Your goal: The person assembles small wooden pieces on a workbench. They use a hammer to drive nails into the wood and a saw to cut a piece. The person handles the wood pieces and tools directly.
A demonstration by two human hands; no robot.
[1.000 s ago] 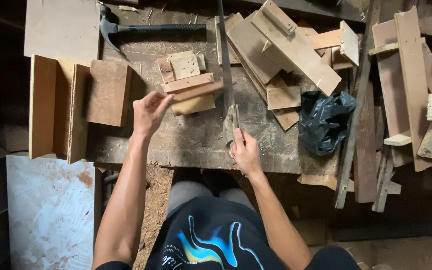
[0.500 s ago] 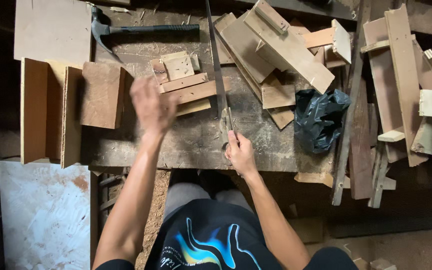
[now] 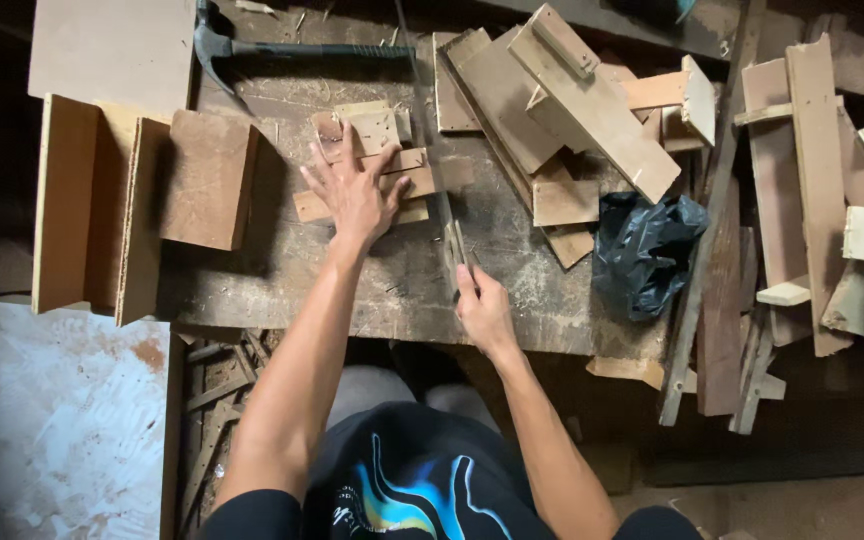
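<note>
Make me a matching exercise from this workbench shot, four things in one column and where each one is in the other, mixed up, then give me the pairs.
Things:
1. hammer
2. black plastic bag
3. left hand
4. right hand

Places:
A. gripping the handle of the hand saw near the front edge of the bench
B. lying at the far side of the bench, head to the left
C. spread flat on the small wood pieces
D. crumpled at the right of the bench, beside the pile of offcuts

Pairs: 1-B, 2-D, 3-C, 4-A
</note>
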